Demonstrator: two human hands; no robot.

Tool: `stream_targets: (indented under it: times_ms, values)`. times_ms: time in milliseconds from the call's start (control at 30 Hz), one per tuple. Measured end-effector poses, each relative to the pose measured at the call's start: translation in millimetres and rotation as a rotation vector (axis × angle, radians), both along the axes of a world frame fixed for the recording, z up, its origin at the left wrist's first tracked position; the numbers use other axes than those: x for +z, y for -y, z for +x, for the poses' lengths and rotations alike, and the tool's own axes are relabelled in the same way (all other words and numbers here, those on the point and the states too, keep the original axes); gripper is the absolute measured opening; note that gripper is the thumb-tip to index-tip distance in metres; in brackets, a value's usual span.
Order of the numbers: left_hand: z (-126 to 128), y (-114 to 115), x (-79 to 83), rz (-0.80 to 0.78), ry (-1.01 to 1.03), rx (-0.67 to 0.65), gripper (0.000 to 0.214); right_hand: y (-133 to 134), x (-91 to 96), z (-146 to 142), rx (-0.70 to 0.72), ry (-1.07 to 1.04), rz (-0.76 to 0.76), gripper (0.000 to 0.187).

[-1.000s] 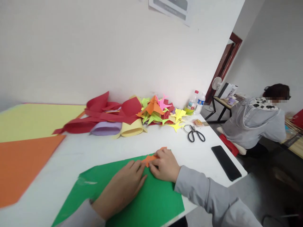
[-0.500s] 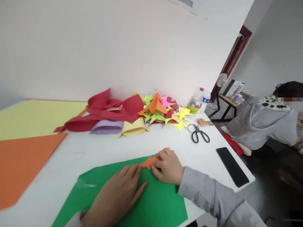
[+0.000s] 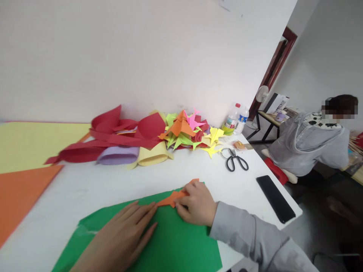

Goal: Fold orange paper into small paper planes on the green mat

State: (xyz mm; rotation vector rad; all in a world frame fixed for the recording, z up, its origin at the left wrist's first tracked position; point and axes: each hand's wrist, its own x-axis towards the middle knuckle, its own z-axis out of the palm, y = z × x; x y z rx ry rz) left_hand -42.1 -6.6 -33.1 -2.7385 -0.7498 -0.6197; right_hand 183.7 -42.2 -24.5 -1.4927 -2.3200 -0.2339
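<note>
A small folded orange paper piece (image 3: 173, 196) lies on a large green sheet (image 3: 176, 245) on the white table (image 3: 93, 189). My right hand (image 3: 196, 204) presses down on the orange piece with its fingers curled over it. My left hand (image 3: 124, 236) lies flat on the green sheet, fingers stretched out, its fingertips just left of the orange piece.
A heap of red, purple and yellow paper (image 3: 124, 141) and folded coloured shapes (image 3: 190, 132) lines the wall. Black scissors (image 3: 236, 161), a black phone (image 3: 275, 198) and two bottles (image 3: 237, 119) lie to the right. Orange (image 3: 19, 192) and yellow (image 3: 36, 143) sheets lie left. A person in grey (image 3: 312, 145) sits beyond.
My left hand has slid back to the left, away from the orange piece, and more of that piece now shows. My right hand has stayed on it.
</note>
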Motion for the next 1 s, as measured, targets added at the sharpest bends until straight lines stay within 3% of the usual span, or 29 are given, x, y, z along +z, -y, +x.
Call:
stream_targets:
  times_ms: [233, 400, 667, 800, 1000]
  values:
    - [-14.0, 5.9, -14.1, 0.003, -0.045, -0.026, 0.047, 1.9, 0.4, -0.3, -0.004, 0.000, -0.016, 0.026]
    - [-11.2, 4.1, -14.2, 0.009, -0.058, -0.100, 0.047, 2.3, 2.0, -1.2, -0.017, -0.025, -0.033, 0.025]
    - [-5.2, 10.7, 24.3, -0.041, -0.168, -0.014, 0.037, 6.4, 7.3, 2.5, 0.024, -0.105, -0.069, 0.025]
    - [-5.3, 16.3, 30.3, -0.050, -0.205, 0.016, 0.038, 6.2, 5.3, 4.1, 0.048, -0.135, -0.068, 0.024]
    - [-11.6, -5.6, 49.5, -0.302, -0.127, 0.039, 0.031, 6.4, 5.7, 5.7, 0.051, -0.136, -0.067, 0.021]
